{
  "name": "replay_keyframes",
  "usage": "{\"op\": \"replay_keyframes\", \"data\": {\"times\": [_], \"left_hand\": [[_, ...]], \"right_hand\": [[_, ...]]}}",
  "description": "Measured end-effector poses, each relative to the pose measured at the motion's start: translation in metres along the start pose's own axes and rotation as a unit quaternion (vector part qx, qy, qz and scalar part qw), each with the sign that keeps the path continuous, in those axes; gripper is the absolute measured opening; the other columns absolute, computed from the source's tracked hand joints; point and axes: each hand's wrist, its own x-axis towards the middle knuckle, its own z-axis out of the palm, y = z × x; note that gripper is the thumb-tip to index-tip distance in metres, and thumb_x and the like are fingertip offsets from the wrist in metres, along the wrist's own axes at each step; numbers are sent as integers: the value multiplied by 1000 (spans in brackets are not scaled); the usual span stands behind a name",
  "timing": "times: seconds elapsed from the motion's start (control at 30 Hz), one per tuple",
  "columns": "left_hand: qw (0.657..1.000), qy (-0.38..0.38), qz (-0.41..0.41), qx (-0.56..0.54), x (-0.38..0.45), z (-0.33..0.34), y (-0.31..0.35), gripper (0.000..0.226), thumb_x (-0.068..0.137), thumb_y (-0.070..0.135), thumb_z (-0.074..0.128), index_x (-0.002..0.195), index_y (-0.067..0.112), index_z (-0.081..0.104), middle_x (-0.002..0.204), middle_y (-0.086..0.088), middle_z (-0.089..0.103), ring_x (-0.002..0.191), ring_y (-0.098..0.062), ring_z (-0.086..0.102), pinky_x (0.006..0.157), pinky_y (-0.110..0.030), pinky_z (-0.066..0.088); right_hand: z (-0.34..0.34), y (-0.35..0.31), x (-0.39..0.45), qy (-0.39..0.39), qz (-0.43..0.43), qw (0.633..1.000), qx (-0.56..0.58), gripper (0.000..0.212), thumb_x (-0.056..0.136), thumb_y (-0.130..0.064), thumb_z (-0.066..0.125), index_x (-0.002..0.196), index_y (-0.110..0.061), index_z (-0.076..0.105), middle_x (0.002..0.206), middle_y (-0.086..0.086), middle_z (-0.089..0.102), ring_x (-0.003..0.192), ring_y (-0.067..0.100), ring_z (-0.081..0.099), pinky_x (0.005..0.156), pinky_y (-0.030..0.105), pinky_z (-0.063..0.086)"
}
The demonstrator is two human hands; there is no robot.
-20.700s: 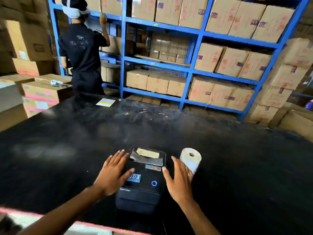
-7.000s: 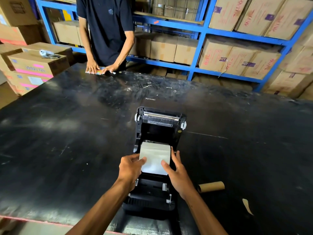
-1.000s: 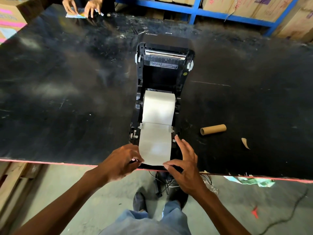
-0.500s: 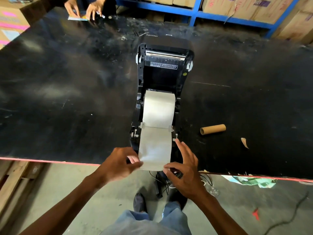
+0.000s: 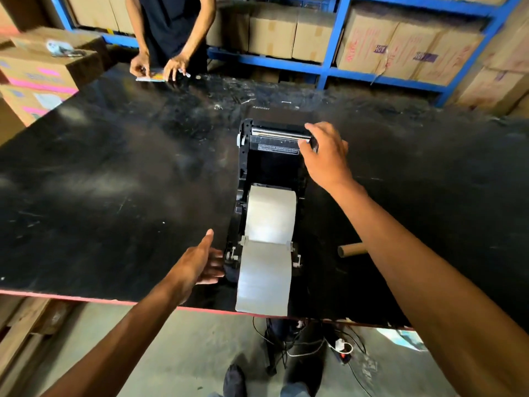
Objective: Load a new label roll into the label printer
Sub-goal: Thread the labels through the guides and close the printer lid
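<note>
The black label printer (image 5: 272,167) stands open on the black table (image 5: 114,196), its lid (image 5: 276,136) tilted back. A white label roll (image 5: 270,213) sits in its bay, and the paper strip (image 5: 264,279) runs out the front and hangs over the table edge. My right hand (image 5: 325,156) grips the lid's upper right corner. My left hand (image 5: 197,265) is open, fingers against the printer's front left corner.
An empty cardboard core (image 5: 347,249) lies right of the printer, partly behind my forearm. Across the table a person (image 5: 171,30) handles a small card (image 5: 150,78). Cardboard boxes (image 5: 43,73) stand at left, blue shelving (image 5: 329,64) behind. Cables (image 5: 300,345) lie on the floor.
Both hands let go of the paper strip's end. My right hand reached up to the lid's corner; my left hand moved to the printer's left side. The view tilted up.
</note>
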Motion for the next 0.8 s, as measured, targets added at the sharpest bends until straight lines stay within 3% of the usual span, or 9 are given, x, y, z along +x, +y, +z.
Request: {"op": "replay_keyframes", "data": {"times": [0.23, 0.4, 0.5, 0.6, 0.67, 0.73, 0.8], "left_hand": [[1000, -23, 0, 16, 5, -7, 0, 64, 90, 63, 34, 91, 10, 70, 91, -14, 76, 85, -31, 73, 88, -47, 57], [999, -39, -6, 0, 11, -12, -1, 70, 90, 64, 32, 112, 4, 61, 97, -20, 74, 86, -34, 73, 82, -44, 58], [998, -38, -21, -34, 14, -14, -1, 73, 88, 67, 31, 132, 10, 43, 97, -24, 72, 84, -37, 73, 73, -41, 58], [997, -40, -27, -52, 16, -16, 0, 89, 81, 76, 31, 142, 13, 30, 93, -27, 73, 84, -39, 73, 70, -41, 57], [997, -47, -23, -50, 16, -17, 3, 101, 69, 86, 33, 146, 21, 25, 90, -26, 75, 84, -39, 73, 69, -41, 58], [998, -59, -17, -31, 13, -17, 7, 112, 56, 94, 36, 146, 28, 24, 90, -25, 75, 85, -37, 73, 72, -42, 59], [998, -68, -10, -3, 10, -16, 10, 118, 47, 98, 39, 143, 31, 28, 96, -24, 71, 85, -34, 74, 75, -43, 60]], "right_hand": [[-2, -2, 8, 12, -20, 998, -60, 42, 96, -29, 48, 131, -7, 54, 134, 11, 52, 125, 28, 44, 102, 37, 27], [-16, 1, -43, 126, -85, 988, 24, 18, 88, -18, 64, 94, -5, 75, 99, 14, 67, 92, 31, 62, 85, 40, 41], [-14, 8, -81, 132, -72, 984, 93, 8, 81, -13, 72, 83, -6, 73, 99, 10, 58, 95, 28, 59, 87, 38, 45], [-4, 16, -117, 109, -12, 981, 162, 31, 75, -16, 77, 104, -12, 64, 121, 6, 48, 117, 22, 50, 101, 39, 42], [1, 22, -137, 90, 13, 981, 172, 53, 73, -25, 76, 122, -24, 54, 138, -2, 38, 131, 19, 40, 109, 42, 36], [6, 30, -154, 63, 28, 984, 162, 72, 72, -35, 74, 135, -35, 40, 147, -11, 27, 139, 12, 28, 114, 46, 30], [11, 38, -169, 42, 19, 990, 130, 84, 72, -43, 73, 143, -36, 28, 154, -8, 19, 143, 8, 19, 114, 51, 26]]}}
